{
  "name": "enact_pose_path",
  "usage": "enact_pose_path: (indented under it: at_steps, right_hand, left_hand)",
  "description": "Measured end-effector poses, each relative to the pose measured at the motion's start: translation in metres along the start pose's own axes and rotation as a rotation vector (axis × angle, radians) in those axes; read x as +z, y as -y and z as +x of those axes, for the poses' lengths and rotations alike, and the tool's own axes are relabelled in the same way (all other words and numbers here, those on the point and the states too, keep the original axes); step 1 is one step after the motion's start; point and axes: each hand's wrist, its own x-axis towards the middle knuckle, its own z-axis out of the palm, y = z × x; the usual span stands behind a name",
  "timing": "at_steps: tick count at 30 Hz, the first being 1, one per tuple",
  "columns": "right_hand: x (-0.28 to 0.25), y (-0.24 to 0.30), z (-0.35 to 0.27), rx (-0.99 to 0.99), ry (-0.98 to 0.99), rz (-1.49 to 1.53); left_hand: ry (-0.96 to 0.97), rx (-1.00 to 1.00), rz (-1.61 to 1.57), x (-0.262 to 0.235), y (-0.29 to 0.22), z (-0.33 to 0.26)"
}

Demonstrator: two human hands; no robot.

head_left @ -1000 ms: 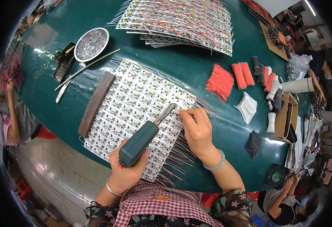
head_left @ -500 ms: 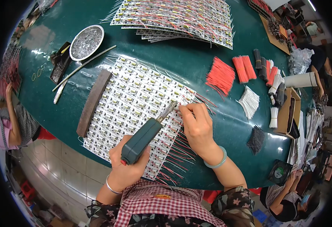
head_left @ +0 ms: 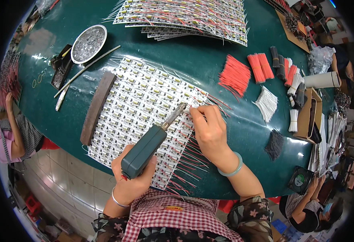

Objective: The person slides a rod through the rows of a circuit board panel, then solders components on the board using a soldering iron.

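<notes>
My left hand is wrapped round a dark green soldering gun. Its metal tip points up and right, over a white panel of small circuit boards dotted with yellowish parts. Just right of that tip, my right hand is closed in a pinch at the panel's right side. A speck of red shows by its fingertips, but what they hold is too small to make out. Red and white wires stick out from the panel's right edge, below this hand. A brown bar lies along the panel's left edge.
Wired panels are stacked at the back. Loose red wires, white wires and black wires lie to the right. A metal bowl, a rod and a cardboard box also occupy the green table. Other people sit at both sides.
The soldering gun has shifted slightly left and back with my left hand, its tip moving a little away from my right fingertips. My right hand stays almost in place.
</notes>
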Motion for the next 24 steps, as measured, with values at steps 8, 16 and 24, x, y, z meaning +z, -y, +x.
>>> enact_pose_path:
  at_steps: [8, 16, 24]
  right_hand:
    - [-0.001, 0.001, -0.001, 0.003, -0.008, -0.013]
    - [0.001, 0.0, -0.002, -0.003, -0.02, -0.009]
    - [0.002, 0.0, -0.001, -0.001, -0.012, -0.015]
  left_hand:
    - [-0.011, -0.023, -0.025, 0.0, 0.0, -0.002]
    - [0.012, -0.028, -0.052, 0.006, 0.012, -0.001]
    - [0.03, -0.035, -0.007, 0.005, 0.008, 0.0]
